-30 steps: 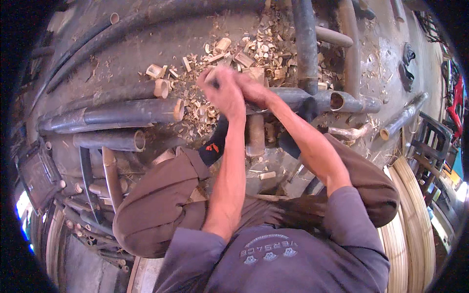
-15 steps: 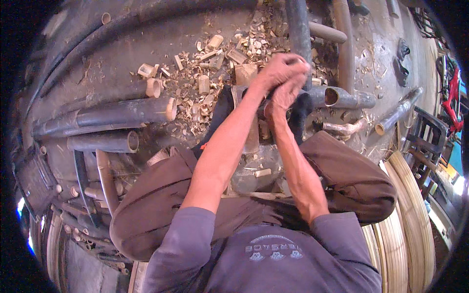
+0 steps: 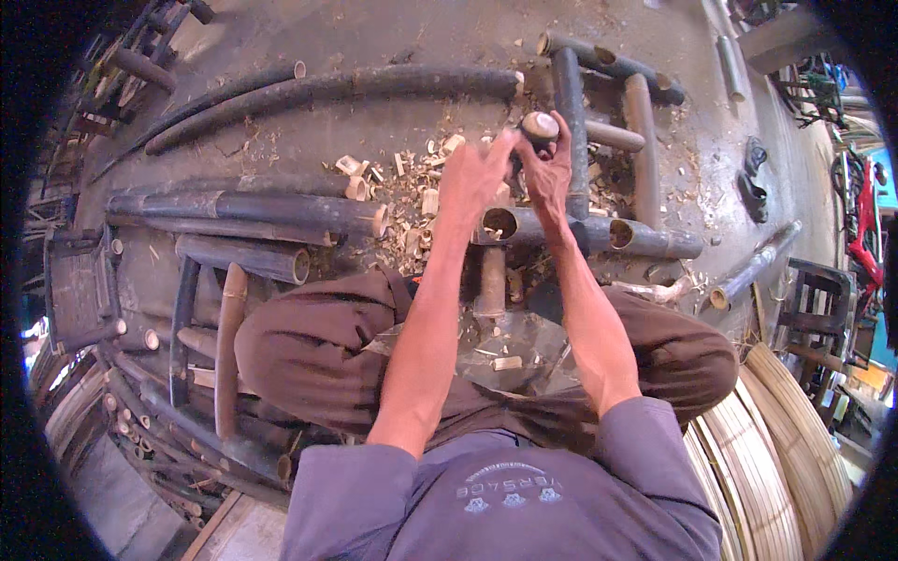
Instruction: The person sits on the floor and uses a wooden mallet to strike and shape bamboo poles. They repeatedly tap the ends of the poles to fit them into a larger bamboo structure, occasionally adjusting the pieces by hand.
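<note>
A short dark bamboo piece with a pale round end stands up between my hands, above the floor. My right hand is wrapped round its right side, thumb and fingers against it. Just left of it, my left hand is blurred, its fingertips close to the piece; whether they grip it is unclear. Below the hands runs a dark bamboo crossbar with round holes cut in its upper side. It is part of a ladder-like bamboo frame. The lower part of the held piece is hidden by my hands.
Pale wood chips litter the floor under my hands. Dark bamboo poles lie at the left, a long curved pole beyond them. Split bamboo slats lie at the right, sandals farther off. My bent legs flank the work.
My hands were pressed together over the frame; now they are apart, the left one farther left, and the pale end of the bamboo piece shows. The view has tilted to show more floor ahead.
</note>
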### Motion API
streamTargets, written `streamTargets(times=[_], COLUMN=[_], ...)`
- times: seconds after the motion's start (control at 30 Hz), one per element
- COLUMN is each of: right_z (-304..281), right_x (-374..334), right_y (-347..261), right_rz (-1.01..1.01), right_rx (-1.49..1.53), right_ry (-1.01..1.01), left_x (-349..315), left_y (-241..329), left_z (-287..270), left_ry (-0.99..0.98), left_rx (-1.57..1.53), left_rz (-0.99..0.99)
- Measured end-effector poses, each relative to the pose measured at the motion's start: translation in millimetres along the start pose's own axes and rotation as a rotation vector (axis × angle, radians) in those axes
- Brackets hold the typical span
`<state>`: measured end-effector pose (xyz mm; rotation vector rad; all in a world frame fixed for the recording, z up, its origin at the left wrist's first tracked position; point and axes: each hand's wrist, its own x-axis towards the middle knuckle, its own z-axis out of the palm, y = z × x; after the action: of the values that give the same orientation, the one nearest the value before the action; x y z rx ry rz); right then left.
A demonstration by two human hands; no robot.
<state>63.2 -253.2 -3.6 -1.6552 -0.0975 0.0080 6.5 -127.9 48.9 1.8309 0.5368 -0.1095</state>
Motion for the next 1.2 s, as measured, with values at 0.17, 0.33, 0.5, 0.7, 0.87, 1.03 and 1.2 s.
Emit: streamTargets(times=[0.17, 0.33, 0.5, 0.7, 0.87, 1.03, 1.2], right_z=[-19.7, -66.5, -59.4, 1.3, 13.8, 7.4, -29.0], right_x=[-106.4, -187.6, -197.8, -209.1, -207.7, -198.1, -183.1], right_y=[-50.7, -10.7, 41.0, 82.1, 97.1, 99.0, 93.6], right_rz=[-0.193, 0.008, 0.160, 0.217, 0.181, 0.176, 0.479], right_rx=[-0.101, -0.219, 0.005, 0.067, 0.153, 0.004, -0.053], right_ry=[-0.019, -0.149, -0.108, -0.002, 0.018, 0.067, -0.148], left_x=[-44.2, -76.7, -81.1, -65.6, -54.5, -40.8, -53.5], left_y=[-72.0, -81.1, -102.6, -129.5, -152.5, -151.7, -176.0], left_z=[47.2, 56.2, 67.6, 51.6, 70.1, 75.8, 110.9], left_ry=[-0.242, -0.537, -0.749, -0.675, -0.496, -0.526, -0.312], left_rx=[-1.072, -0.803, -0.065, 0.339, 0.369, 0.258, 0.016], left_rz=[-0.334, -0.161, 0.012, -0.043, -0.086, -0.048, -0.103])
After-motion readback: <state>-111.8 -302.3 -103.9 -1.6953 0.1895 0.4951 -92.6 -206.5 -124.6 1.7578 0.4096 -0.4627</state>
